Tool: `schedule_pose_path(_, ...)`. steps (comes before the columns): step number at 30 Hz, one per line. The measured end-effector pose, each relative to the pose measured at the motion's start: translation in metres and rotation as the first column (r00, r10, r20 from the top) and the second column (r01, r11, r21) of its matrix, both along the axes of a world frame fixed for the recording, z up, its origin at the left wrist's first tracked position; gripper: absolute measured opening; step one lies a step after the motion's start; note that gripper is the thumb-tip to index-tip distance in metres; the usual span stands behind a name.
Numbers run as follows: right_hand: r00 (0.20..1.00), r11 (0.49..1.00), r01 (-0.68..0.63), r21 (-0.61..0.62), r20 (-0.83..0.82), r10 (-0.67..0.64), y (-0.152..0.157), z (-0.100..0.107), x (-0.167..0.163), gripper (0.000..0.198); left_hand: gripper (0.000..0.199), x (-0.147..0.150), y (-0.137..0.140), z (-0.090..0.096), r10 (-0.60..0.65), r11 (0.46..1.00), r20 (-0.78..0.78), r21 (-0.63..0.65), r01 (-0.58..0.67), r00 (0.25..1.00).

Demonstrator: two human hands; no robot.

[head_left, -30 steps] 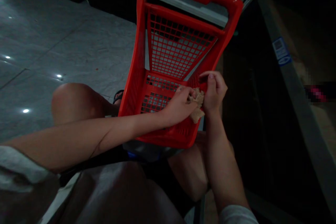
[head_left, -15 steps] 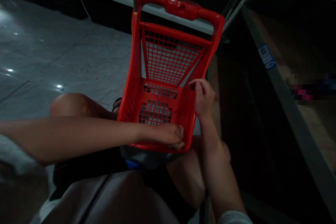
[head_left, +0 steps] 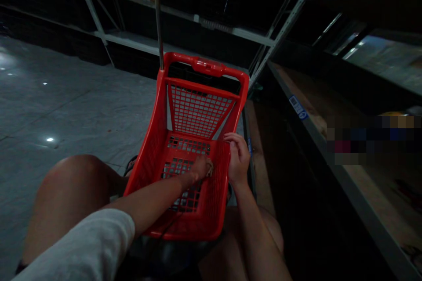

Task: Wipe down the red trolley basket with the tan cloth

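While the left grip clamped a cloth in the cart, whether the right grip held its rim was unclear; the blue label was unreadable.

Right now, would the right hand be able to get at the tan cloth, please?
Probably, but not freely: the right hand is close, at the rim of the red basket, while the left hand grips and partly covers the tan cloth inside.

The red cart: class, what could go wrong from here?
The tan cloth, held in the left hand inside the red cart, might snag on the openings of the gridded floor.

The right hand is at the side rim, its grip unclear, so the cart could shift under pressure.
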State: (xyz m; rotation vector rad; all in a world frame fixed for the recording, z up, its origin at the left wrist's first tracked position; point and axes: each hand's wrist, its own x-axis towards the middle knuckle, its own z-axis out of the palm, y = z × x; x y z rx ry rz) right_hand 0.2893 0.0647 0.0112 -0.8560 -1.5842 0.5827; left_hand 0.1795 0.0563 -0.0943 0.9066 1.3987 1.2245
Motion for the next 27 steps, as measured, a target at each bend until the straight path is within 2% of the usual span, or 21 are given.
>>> schedule_pose_path(2, 0.999, 0.999, 0.032, 0.034, 0.038, -0.033, -0.001, 0.002, 0.003, 0.022, 0.021, 0.004, 0.005, -0.002, 0.022, 1.000, -0.001, -0.010, -0.022, 1.000)
schedule_pose_path(4, 0.997, 0.997, 0.063, 0.039, 0.040, -0.065, -0.001, 0.003, 0.005, 0.021, 0.016, 0.012, 0.015, 0.007, 0.066, 0.998, 0.051, -0.005, -0.066, 0.997)
schedule_pose_path(8, 0.993, 0.993, 0.120, -0.017, -0.009, -0.120, 0.005, 0.006, 0.005, 0.020, 0.013, 0.033, 0.054, 0.051, 0.145, 0.983, 0.153, 0.087, -0.159, 0.978)
schedule_pose_path(11, 0.983, 0.984, 0.170, -0.046, -0.055, -0.173, 0.015, 0.007, 0.003, 0.021, 0.009, 0.040, 0.074, 0.073, 0.216, 0.931, 0.151, 0.265, -0.250, 0.965)
schedule_pose_path(13, 0.972, 0.977, 0.209, -0.049, -0.099, -0.213, 0.024, 0.007, 0.001, 0.020, 0.017, 0.039, 0.072, 0.069, 0.225, 0.909, 0.068, 0.345, -0.235, 0.972)
schedule_pose_path(14, 0.966, 0.973, 0.227, -0.049, -0.116, -0.231, 0.029, 0.007, 0.000, 0.020, 0.021, 0.036, 0.066, 0.060, 0.212, 0.918, 0.018, 0.339, -0.205, 0.977)
schedule_pose_path(16, 0.959, 0.966, 0.252, -0.064, -0.122, -0.258, 0.040, 0.005, 0.000, 0.020, 0.027, 0.028, 0.046, 0.035, 0.153, 0.961, -0.052, 0.240, -0.137, 0.987)
schedule_pose_path(19, 0.955, 0.957, 0.269, -0.113, -0.095, -0.280, 0.054, 0.001, 0.004, 0.020, 0.029, 0.015, 0.013, -0.007, 0.080, 0.991, -0.044, 0.111, -0.074, 0.996)
schedule_pose_path(21, 0.953, 0.951, 0.279, -0.130, -0.087, -0.291, 0.059, -0.001, 0.007, 0.020, 0.030, 0.013, 0.003, -0.023, 0.059, 0.997, -0.010, 0.058, -0.058, 0.998)
schedule_pose_path(22, 0.952, 0.950, 0.284, -0.129, -0.082, -0.296, 0.061, -0.002, 0.009, 0.021, 0.029, 0.013, 0.005, -0.025, 0.058, 0.997, 0.015, 0.042, -0.058, 0.998)
schedule_pose_path(24, 0.952, 0.950, 0.290, -0.119, -0.067, -0.299, 0.060, -0.003, 0.010, 0.021, 0.026, 0.018, 0.022, -0.016, 0.067, 0.997, 0.076, 0.029, -0.069, 0.995)
schedule_pose_path(27, 0.949, 0.946, 0.305, -0.114, -0.047, -0.312, 0.055, -0.001, 0.008, 0.020, 0.018, 0.030, 0.073, 0.025, 0.090, 0.993, 0.170, 0.060, -0.102, 0.981)
